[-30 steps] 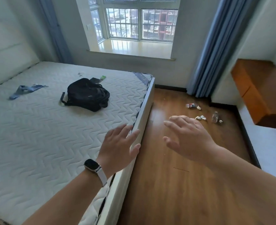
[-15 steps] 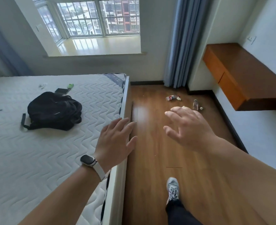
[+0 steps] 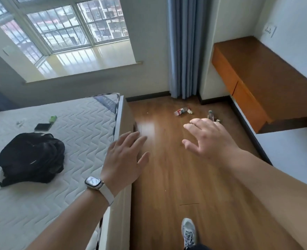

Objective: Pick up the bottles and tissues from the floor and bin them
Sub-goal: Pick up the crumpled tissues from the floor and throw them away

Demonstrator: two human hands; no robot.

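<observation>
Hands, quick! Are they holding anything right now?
Left hand: open, fingers spread, holding nothing.
Right hand: open, fingers spread, holding nothing.

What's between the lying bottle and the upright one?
A crumpled tissue beside the lying bottle, then bare floor up to the upright bottle; head view.

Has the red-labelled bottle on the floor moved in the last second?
No. The red-labelled bottle still lies just out from the foot of the blue curtain, a crumpled tissue beside it; only the camera turned.
</observation>
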